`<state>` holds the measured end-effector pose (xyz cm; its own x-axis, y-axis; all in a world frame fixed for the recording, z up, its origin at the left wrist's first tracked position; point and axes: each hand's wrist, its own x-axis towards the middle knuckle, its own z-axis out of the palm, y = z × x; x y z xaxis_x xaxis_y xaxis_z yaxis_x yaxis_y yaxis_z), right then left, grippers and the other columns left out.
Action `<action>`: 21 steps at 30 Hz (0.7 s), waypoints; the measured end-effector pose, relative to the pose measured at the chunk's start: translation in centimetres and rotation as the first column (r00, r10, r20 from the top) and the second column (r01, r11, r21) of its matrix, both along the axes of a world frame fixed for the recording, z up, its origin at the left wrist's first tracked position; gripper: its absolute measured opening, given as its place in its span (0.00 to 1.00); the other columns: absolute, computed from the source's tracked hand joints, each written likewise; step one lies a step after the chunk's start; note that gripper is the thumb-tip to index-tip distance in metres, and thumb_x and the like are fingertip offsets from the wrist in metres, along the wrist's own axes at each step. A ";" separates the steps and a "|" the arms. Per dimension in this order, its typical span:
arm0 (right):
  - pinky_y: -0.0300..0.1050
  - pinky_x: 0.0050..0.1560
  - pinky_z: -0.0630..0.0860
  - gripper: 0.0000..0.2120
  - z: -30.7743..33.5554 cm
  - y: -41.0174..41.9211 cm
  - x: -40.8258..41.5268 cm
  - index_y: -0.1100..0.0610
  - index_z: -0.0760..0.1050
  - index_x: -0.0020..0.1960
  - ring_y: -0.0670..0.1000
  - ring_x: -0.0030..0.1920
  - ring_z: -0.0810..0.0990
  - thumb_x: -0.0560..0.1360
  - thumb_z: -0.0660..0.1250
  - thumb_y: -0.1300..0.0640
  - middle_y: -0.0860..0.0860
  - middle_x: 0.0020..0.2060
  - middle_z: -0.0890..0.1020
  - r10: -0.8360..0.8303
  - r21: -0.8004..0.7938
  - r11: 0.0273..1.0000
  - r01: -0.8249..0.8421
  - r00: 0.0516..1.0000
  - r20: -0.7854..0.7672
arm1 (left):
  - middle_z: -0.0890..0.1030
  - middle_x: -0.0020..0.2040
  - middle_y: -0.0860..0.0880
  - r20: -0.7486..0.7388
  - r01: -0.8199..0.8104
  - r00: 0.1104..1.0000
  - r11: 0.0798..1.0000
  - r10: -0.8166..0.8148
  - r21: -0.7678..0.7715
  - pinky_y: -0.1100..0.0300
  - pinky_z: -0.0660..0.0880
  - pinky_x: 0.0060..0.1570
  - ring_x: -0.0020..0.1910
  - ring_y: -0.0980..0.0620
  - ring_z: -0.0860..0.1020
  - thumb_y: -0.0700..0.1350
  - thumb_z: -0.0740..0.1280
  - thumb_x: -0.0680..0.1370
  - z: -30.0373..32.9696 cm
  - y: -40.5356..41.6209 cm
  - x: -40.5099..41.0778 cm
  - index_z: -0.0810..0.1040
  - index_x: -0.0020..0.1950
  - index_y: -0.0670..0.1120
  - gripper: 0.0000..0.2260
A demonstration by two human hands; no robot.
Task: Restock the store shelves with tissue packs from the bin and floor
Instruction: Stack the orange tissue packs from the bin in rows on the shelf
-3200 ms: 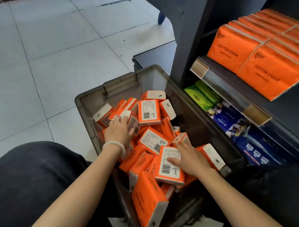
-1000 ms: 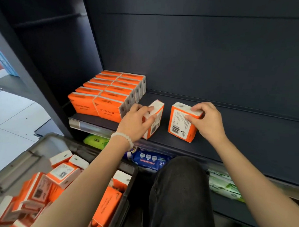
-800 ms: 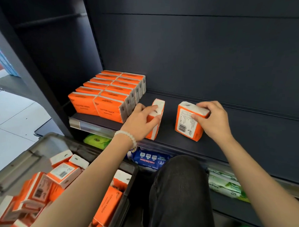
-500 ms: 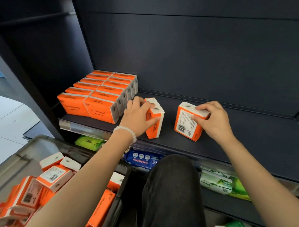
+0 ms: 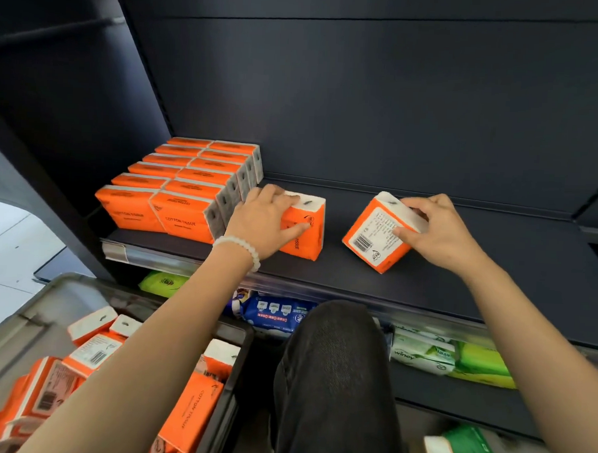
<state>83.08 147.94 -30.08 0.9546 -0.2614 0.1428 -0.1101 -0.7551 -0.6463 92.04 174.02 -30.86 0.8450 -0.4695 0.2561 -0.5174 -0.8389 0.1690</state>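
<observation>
Head view: left hand [image 5: 264, 221] grips pack [image 5: 306, 228] upright on shelf [image 5: 460, 278], just right of stocked rows [image 5: 186, 187]. Right hand [image 5: 441, 232] grips tilted second pack [image 5: 379, 233] further right. Bin [image 5: 23, 320] near left holds more.

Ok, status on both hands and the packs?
Left hand grips pack beside stocked rows. Right hand holds tilted pack. Shelf ahead unobstructed.
</observation>
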 end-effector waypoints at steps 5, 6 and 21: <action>0.40 0.53 0.67 0.23 -0.1 -2.1 -1.8 0.53 0.72 0.64 0.48 0.55 0.73 0.70 0.73 0.59 0.48 0.55 0.69 -0.057 0.024 0.998 0.057 0.998 0.003 | 0.71 0.62 0.45 0.139 -0.025 0.990 1.000 0.023 0.010 0.49 0.66 0.62 0.63 0.44 0.66 0.57 0.65 0.76 0.1 -0.8 -0.8 0.74 0.62 0.46 0.20; 0.40 0.52 0.68 0.24 -0.3 -2.4 -2.1 0.54 0.72 0.63 0.49 0.53 0.74 0.69 0.74 0.59 0.49 0.55 0.71 -0.067 0.015 0.998 0.067 0.998 0.000 | 0.71 0.64 0.45 0.155 -0.010 0.988 1.000 0.007 0.016 0.50 0.65 0.63 0.65 0.45 0.66 0.56 0.65 0.76 0.0 -1.0 -0.9 0.74 0.61 0.45 0.20; 0.47 0.53 0.72 0.29 -1.7 -3.4 -5.3 0.52 0.69 0.67 0.51 0.55 0.74 0.69 0.73 0.50 0.49 0.54 0.72 -0.123 -0.175 0.978 0.111 0.990 -0.061 | 0.71 0.56 0.47 0.123 0.096 0.989 0.987 -0.080 -0.126 0.50 0.74 0.48 0.50 0.47 0.74 0.53 0.62 0.78 0.6 -4.9 -3.7 0.66 0.72 0.54 0.22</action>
